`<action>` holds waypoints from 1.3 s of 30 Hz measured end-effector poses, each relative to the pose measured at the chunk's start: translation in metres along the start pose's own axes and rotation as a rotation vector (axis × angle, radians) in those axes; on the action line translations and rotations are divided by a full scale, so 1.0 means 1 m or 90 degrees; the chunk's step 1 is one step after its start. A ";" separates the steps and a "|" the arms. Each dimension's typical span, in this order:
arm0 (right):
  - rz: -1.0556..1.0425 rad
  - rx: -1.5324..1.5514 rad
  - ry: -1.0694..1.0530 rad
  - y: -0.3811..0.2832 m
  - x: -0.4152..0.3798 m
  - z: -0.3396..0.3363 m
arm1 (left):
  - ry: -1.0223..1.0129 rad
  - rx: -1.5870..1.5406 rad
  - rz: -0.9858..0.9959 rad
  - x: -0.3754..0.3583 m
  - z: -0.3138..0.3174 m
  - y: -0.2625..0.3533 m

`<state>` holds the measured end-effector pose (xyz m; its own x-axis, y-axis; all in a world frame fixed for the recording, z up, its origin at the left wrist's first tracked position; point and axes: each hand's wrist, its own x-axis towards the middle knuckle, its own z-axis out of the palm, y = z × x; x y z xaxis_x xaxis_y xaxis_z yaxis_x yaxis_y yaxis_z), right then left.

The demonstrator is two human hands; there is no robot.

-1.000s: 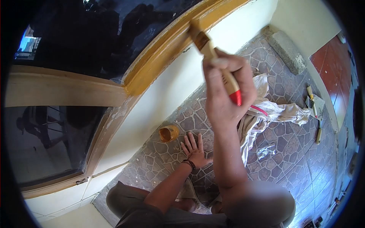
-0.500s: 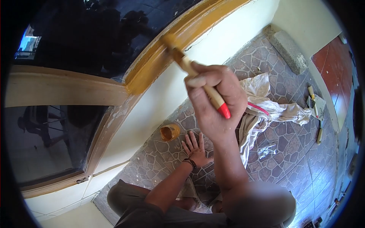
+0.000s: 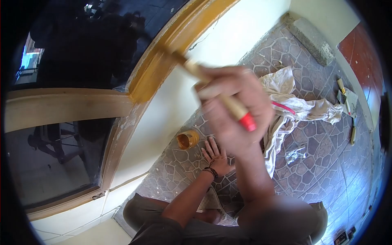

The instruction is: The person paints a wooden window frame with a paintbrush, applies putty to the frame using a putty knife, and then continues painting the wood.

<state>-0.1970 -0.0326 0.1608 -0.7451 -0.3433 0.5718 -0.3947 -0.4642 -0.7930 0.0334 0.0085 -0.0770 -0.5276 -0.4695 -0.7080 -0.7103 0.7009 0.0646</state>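
My right hand (image 3: 237, 106) is closed round a paintbrush (image 3: 234, 107) with a pale wooden handle and a red end. Its bristles, blurred by motion, meet the wooden window frame (image 3: 149, 79), where wet-looking yellow-brown paint covers the wood. Lower down, the frame's wood is duller and scraped in patches. My left hand (image 3: 220, 162) lies flat on the stone-patterned floor with fingers spread, a dark bracelet at the wrist. Just beyond its fingertips stands a small open tub (image 3: 188, 139) smeared with the same yellow-brown colour.
A crumpled whitish cloth (image 3: 302, 108) with a red strip lies right of my right arm. Clear plastic (image 3: 295, 155) is near it. Farther right are another brush (image 3: 341, 86) and a scraper (image 3: 353, 132). A concrete block (image 3: 312, 41) rests by the wall. Dark glass (image 3: 94, 45) fills the window.
The brush tip has slid a little down and left along the frame. My view has shifted slightly, so the floor things appear farther right. My left hand stays flat on the floor.
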 end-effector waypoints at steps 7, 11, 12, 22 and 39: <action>0.075 0.180 0.337 0.028 0.025 0.005 | 0.035 -0.085 0.075 0.023 0.058 -0.027; 0.069 0.061 0.243 0.031 0.008 0.025 | 0.074 -0.045 0.002 -0.003 -0.005 0.002; 0.082 0.079 0.236 0.025 0.004 0.028 | 0.073 -0.044 0.002 -0.003 -0.004 0.002; 0.130 0.214 -0.089 0.001 -0.003 0.001 | 0.018 -0.004 0.024 0.008 0.026 -0.012; -0.167 -0.185 0.105 0.038 0.037 -0.009 | 0.013 -0.090 -0.002 -0.014 -0.032 0.010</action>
<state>-0.2442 -0.0558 0.1496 -0.6663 -0.0976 0.7393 -0.6997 -0.2609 -0.6651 0.0187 0.0050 -0.0437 -0.5339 -0.4839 -0.6934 -0.7699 0.6173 0.1620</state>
